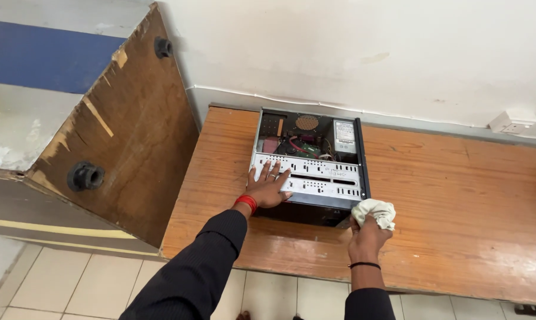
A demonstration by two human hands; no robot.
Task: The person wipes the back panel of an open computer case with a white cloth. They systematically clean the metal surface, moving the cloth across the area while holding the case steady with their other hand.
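Note:
An open desktop computer case [315,178] lies on its side on a worn wooden table [445,195], its perforated metal drive cage facing up and cables and a power supply visible at the back. My left hand [267,186] rests flat on the left part of the cage, fingers spread, a red bangle at the wrist. At the case's near right corner, my right hand [367,236] grips a crumpled white cloth [376,212] pressed against that corner. A thin black band circles the right wrist.
A tilted brown wooden board [126,130] with two black round fittings leans at the left of the table. A white wall runs behind, with a white socket box [512,122] at the right. Pale floor tiles [72,284] lie below the table's front edge.

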